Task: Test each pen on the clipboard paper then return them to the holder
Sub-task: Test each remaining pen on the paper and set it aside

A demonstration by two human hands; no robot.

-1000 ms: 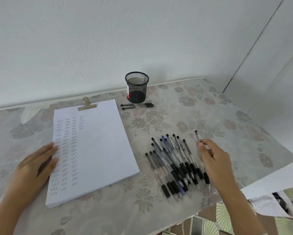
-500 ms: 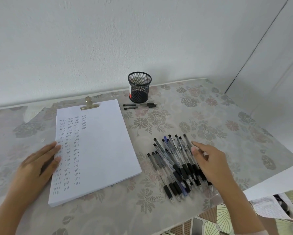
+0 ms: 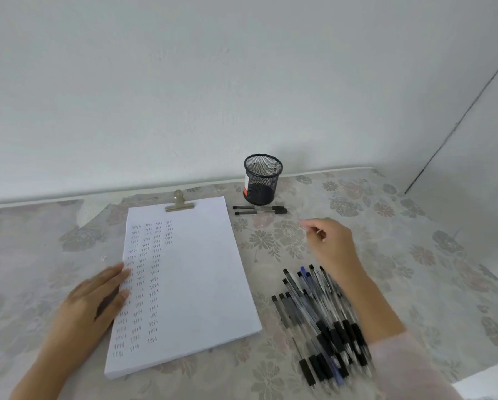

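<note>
Your left hand [image 3: 97, 295] lies flat at lower left, fingers spread and holding nothing, fingertips on the edge of the clipboard paper [image 3: 195, 284], where the small rows of marks are too fine to read. Up at centre the mesh holder [image 3: 262, 179] stands upright on the surface [image 3: 415, 255], two pens [image 3: 260, 210] lying just before it. Your right hand [image 3: 331, 241] hovers right of centre, fingers curled; whether it grips a pen I cannot tell, since blur hides it. Your forearm covers part of the pen pile [image 3: 319, 321] at lower right.

Right hand [image 3: 330, 243] blurred; its grasp unclear.
</note>
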